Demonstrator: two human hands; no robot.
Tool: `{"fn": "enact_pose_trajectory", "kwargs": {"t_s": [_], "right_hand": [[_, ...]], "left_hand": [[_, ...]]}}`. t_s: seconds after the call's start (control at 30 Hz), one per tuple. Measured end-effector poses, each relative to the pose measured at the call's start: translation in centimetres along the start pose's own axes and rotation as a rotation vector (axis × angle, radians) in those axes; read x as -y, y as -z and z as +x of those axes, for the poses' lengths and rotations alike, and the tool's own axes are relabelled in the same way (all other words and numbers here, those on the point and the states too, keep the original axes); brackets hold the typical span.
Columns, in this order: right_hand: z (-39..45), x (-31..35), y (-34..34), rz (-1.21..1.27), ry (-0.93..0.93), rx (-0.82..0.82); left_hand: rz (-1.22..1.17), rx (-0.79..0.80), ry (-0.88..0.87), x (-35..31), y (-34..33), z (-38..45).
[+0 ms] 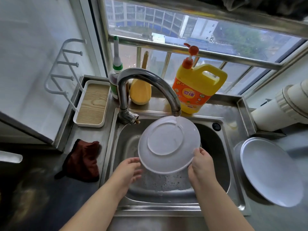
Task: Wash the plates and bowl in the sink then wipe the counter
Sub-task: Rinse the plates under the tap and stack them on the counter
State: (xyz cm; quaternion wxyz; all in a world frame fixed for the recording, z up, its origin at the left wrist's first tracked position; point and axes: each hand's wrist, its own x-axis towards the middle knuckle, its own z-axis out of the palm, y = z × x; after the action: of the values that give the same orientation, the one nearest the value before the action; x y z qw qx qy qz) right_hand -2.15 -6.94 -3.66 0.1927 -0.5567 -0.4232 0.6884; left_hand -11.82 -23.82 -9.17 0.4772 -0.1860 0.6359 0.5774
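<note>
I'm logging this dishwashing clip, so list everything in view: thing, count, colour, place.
held plate: 1, white, underside up, under the faucet stream above the sink
plates on counter: at least 1, white, right of the sink; maybe stacked, cannot tell
sink: 1, steel, centre, foamy water at the bottom
faucet: 1, chrome, running
detergent jug: 1, yellow with red pump, behind the sink
cloth: 1, dark red, counter left of the sink
tray: 1, white with wood-look base, back left
bottle: 1, green-capped, beside the faucet
brush: 1, yellow, on the sill
left hand: fingers relaxed by the plate's lower-left rim
right hand: grip on the plate's right rim
</note>
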Motion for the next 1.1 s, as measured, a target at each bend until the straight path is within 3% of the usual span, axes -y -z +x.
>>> {"fn": "enact_pose_trajectory", "kwargs": {"t_s": [0.43,0.7,1.1], "right_hand": [[2.5,-0.5,5.5,0.328,-0.181,-0.003],[4.1,0.7,6.2,0.515,-0.151,0.155],[5.0,-0.2,2.3,0.443,-0.274,0.365]], "left_hand": [[-0.110,0.083,-0.188,-0.6,-4.7,-1.0],[-0.123,0.001,-0.194,-1.5,-6.2,-0.3],[-0.204,-0.222,-0.376,-3.0,-3.3,-1.9]]}}
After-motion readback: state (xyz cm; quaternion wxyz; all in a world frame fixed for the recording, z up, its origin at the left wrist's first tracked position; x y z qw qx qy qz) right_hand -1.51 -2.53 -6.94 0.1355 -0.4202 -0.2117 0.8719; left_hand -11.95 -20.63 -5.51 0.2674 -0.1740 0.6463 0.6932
